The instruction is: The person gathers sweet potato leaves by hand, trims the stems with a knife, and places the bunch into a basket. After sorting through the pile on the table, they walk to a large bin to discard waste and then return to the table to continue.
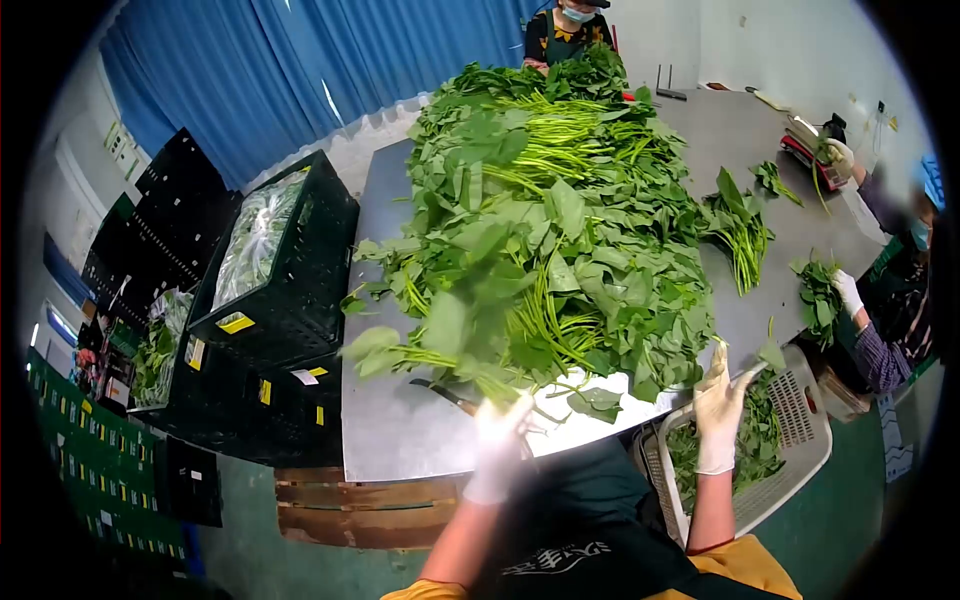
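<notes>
Leafy greens [440, 345] fan out beyond the gloved left hand [503, 430], its fingers closed around the stem ends, above the metal table [385, 430]; the right hand [718, 400], fingers apart, hovers beside a pale basket [800, 430].

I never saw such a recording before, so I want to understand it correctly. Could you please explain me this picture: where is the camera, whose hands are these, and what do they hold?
There is no machine here. The one picture comes from a camera on a person's head, looking forward and down. The two gloved hands at the bottom are that person's.

The left hand holds some leafy stems, blurred. The right hand is spread above a pale basket of greens; I cannot tell whether it touches the sprig beside it.

On the metal table lies a large heap of greens. Two co-workers stand around it.
</notes>
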Demonstrator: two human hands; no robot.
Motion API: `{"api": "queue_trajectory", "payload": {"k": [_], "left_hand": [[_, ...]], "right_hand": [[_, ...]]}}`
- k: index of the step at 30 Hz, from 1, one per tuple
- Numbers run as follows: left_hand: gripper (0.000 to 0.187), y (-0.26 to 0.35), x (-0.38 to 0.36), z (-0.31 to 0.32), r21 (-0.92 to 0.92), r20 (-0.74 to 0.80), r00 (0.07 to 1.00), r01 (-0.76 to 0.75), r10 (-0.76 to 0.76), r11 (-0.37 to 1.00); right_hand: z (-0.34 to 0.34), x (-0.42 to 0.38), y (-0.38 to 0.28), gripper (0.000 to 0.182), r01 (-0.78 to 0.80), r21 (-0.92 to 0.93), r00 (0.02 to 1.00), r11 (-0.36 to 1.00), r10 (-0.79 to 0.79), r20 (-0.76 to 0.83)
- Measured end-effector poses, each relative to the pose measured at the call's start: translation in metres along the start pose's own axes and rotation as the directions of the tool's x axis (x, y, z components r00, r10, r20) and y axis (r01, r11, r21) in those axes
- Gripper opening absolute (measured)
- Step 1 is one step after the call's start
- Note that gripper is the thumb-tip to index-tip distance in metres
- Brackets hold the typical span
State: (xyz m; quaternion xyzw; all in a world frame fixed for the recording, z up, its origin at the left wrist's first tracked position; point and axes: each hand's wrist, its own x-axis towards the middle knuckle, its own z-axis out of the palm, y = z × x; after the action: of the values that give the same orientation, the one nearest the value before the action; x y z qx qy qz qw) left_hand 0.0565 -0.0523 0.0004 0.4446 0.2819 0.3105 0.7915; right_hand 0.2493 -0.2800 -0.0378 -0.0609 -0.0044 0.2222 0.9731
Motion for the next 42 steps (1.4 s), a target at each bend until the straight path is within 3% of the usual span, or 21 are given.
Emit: {"api": "queue_trajectory", "payload": {"k": [1,2,4,5,7,8,9,14,17,18,19,21,24,25,26,27,28,30,31,36,42], "left_hand": [[0.008,0.001,-0.005,-0.005,0.219,0.098,0.994,-0.072,0.052,0.973],[0.008,-0.002,-0.007,-0.002,0.217,0.104,0.994,-0.067,0.045,0.974],[0.01,-0.014,-0.012,0.01,0.383,0.246,0.944,-0.304,0.22,0.872],[0.016,-0.011,-0.014,0.014,0.493,0.267,0.952,-0.268,0.15,0.828],[0.016,-0.024,-0.014,0.017,0.433,0.295,0.945,-0.262,0.139,0.862],[0.016,-0.028,-0.013,0.016,0.38,0.313,0.939,-0.259,0.14,0.888],[0.016,-0.028,-0.013,0.014,0.391,0.208,0.976,-0.136,0.056,0.91],[0.013,-0.022,-0.01,0.006,0.343,0.189,0.978,-0.15,0.088,0.927],[0.013,-0.02,-0.006,-0.002,0.13,0.117,0.992,-0.06,0.045,0.99],[0.015,-0.015,-0.004,-0.005,-0.002,0.063,0.996,-0.059,0.059,0.998],[0.02,0.004,-0.006,0.002,-0.095,-0.081,0.997,0.005,-0.013,0.996],[0.021,0.016,-0.003,-0.004,-0.086,-0.126,0.988,-0.102,0.09,0.991],[0.024,0.028,-0.006,-0.009,-0.062,-0.037,0.994,-0.103,0.101,0.993],[0.028,0.03,-0.007,-0.007,-0.075,-0.006,0.997,-0.072,0.072,0.995],[0.028,0.031,-0.008,-0.007,-0.074,-0.001,0.997,-0.073,0.073,0.995],[0.03,0.031,-0.008,-0.007,-0.055,0.007,0.999,-0.039,0.039,0.998],[0.033,0.03,-0.009,-0.008,-0.037,0.014,1.0,-0.005,0.005,0.999],[0.035,0.028,-0.009,-0.016,0.025,0.034,0.999,-0.011,0.01,1.0],[0.034,0.03,-0.01,-0.017,0.024,0.014,0.998,-0.056,0.056,0.998],[0.033,0.037,-0.015,-0.022,0.012,-0.088,0.984,-0.156,0.156,0.988],[0.028,0.012,0.004,-0.026,-0.129,-0.027,1.0,0.001,-0.005,0.992]], "right_hand": [[0.002,0.003,0.005,0.066,-0.057,-0.084,0.995,0.995,0.063,0.071],[0.006,0.002,0.012,0.071,-0.1,-0.175,0.984,0.979,0.124,0.13],[0.04,-0.009,0.048,0.05,-0.165,-0.79,0.959,0.59,0.282,0.011],[0.068,-0.021,0.067,0.035,-0.13,-0.941,0.955,0.314,0.295,-0.033],[0.086,-0.03,0.096,0.024,-0.15,-0.974,0.892,0.169,0.449,-0.06],[0.07,-0.023,0.106,0.019,0.409,-0.912,0.791,0.016,0.491,0.364],[0.062,-0.023,0.111,0.018,0.376,-0.926,0.816,0.022,0.467,0.342],[0.053,-0.024,0.117,0.015,0.084,-0.993,0.903,0.085,0.415,0.112],[0.032,-0.027,0.104,0.011,-0.253,-0.639,0.892,0.726,0.431,0.138],[-0.005,-0.018,0.088,0.01,-0.276,-0.457,0.945,0.846,0.325,0.03],[-0.009,-0.01,0.071,0.01,-0.301,0.001,0.95,0.954,0.299,0.093],[0.008,0.004,0.033,0.022,0.002,-0.02,1.0,1.0,-0.001,0.027],[0.024,0.019,0.034,0.042,-0.14,-0.151,0.954,0.979,0.174,0.242],[0.024,0.024,0.045,0.042,-0.1,-0.592,0.954,0.8,0.245,0.17],[0.021,0.029,0.062,0.043,-0.057,-0.897,0.959,0.438,0.275,0.073],[0.013,0.034,0.083,0.045,0.06,-0.98,0.941,0.192,0.318,0.12],[0.006,0.039,0.103,0.047,0.186,-0.98,0.917,-0.064,0.369,0.15],[0.001,0.045,0.136,0.038,0.563,-0.661,0.827,-0.496,0.343,0.446],[-0.004,0.05,0.147,0.031,0.562,-0.574,0.824,-0.595,0.346,0.448],[-0.025,0.078,0.162,0.014,0.556,-0.313,0.81,-0.77,0.419,0.41],[0.031,0.039,0.132,0.013,0.645,-0.398,0.693,-0.652,0.282,0.663]]}}
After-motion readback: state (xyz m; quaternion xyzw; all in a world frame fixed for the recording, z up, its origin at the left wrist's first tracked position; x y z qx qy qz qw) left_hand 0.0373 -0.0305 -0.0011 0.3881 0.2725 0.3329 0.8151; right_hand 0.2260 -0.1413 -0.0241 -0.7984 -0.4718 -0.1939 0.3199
